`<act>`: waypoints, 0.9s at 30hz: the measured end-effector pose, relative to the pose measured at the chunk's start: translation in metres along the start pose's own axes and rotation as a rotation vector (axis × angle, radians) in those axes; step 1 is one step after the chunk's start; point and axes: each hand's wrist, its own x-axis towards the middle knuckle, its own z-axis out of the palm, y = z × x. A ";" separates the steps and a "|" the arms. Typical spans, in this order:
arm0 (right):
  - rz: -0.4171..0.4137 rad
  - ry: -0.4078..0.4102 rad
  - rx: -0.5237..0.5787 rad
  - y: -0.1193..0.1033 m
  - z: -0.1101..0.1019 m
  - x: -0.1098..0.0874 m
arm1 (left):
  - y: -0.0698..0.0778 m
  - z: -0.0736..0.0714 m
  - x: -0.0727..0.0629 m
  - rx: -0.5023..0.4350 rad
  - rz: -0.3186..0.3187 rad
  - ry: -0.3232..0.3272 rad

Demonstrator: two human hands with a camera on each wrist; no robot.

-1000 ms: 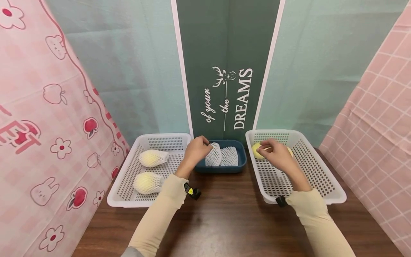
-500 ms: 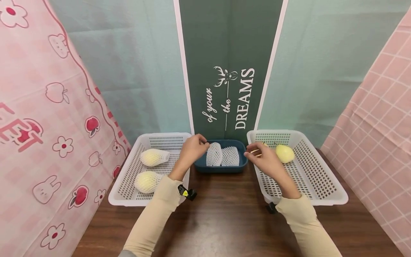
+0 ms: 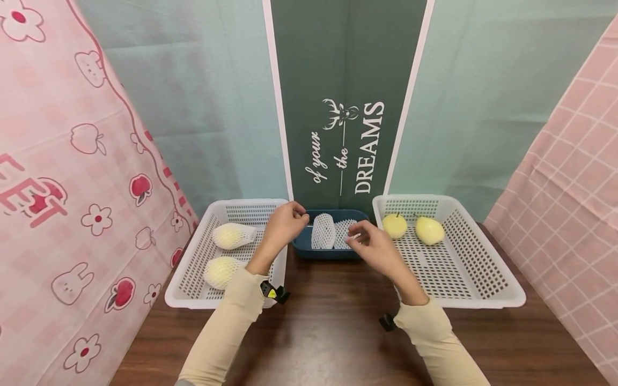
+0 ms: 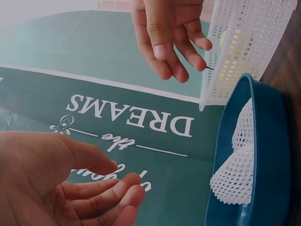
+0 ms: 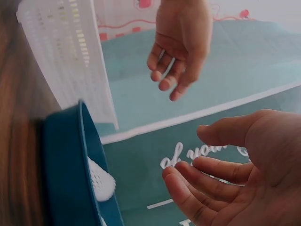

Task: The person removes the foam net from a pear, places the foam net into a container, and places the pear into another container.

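Note:
My left hand hovers by the left end of the blue bin, its fingers loosely bent with nothing between them. My right hand hangs over the bin's right end, also holding nothing, its thumb and fingers apart in the right wrist view. Inside the bin lie two white foam fruit nets, the left net in full sight and the right net partly behind my right fingers. Two bare yellow-green pears, one pear and another pear, sit in the right white basket.
On the left stands a second white basket. It holds two netted pears, a far pear and a near pear. The wooden table runs up to a green cloth backdrop, with pink cloths at both sides.
My right hand has moved left, from over the pears in the right basket to the blue bin, uncovering both pears. My left hand has shifted slightly left.

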 end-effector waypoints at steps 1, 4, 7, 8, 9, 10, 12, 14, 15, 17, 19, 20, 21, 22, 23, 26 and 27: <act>-0.007 -0.004 0.019 0.000 0.004 0.000 | -0.001 -0.001 0.000 0.001 -0.002 0.004; -0.025 -0.013 0.057 -0.001 0.015 0.001 | -0.003 -0.004 -0.001 0.007 -0.004 0.006; -0.029 -0.016 0.076 -0.002 0.025 0.001 | -0.006 -0.006 -0.003 0.010 -0.009 0.007; -0.028 -0.017 0.079 -0.003 0.029 0.000 | -0.007 -0.007 -0.003 0.010 -0.013 0.009; -0.026 -0.018 0.085 -0.004 0.032 0.000 | -0.009 -0.008 -0.004 0.008 -0.016 0.010; -0.024 -0.020 0.088 -0.005 0.035 0.000 | -0.010 -0.008 -0.004 0.008 -0.019 0.014; -0.021 -0.028 0.096 -0.008 0.041 -0.001 | -0.013 -0.009 -0.004 0.008 -0.026 0.025; -0.030 -0.037 0.109 -0.009 0.048 -0.001 | -0.016 -0.010 -0.004 0.010 -0.031 0.033; -0.038 -0.042 0.119 -0.010 0.051 -0.001 | -0.018 -0.010 -0.004 0.012 -0.031 0.035; -0.055 -0.053 0.142 -0.012 0.057 -0.001 | -0.020 -0.012 -0.004 0.013 -0.037 0.038; -0.072 -0.059 0.158 -0.014 0.064 -0.001 | -0.022 -0.013 -0.004 0.018 -0.041 0.043; -0.073 -0.064 0.167 -0.015 0.067 -0.001 | -0.023 -0.014 -0.004 0.020 -0.041 0.045; -0.077 -0.067 0.176 -0.016 0.070 -0.001 | -0.024 -0.014 -0.005 0.023 -0.040 0.048; -0.077 -0.069 0.184 -0.017 0.073 -0.001 | -0.025 -0.015 -0.004 0.023 -0.039 0.049; -0.076 -0.070 0.192 -0.018 0.075 -0.001 | -0.027 -0.015 -0.004 0.025 -0.035 0.051; -0.073 -0.070 0.211 -0.021 0.083 0.000 | -0.030 -0.015 -0.003 0.029 -0.019 0.049; -0.072 -0.070 0.216 -0.022 0.085 0.001 | -0.031 -0.015 -0.002 0.030 -0.015 0.048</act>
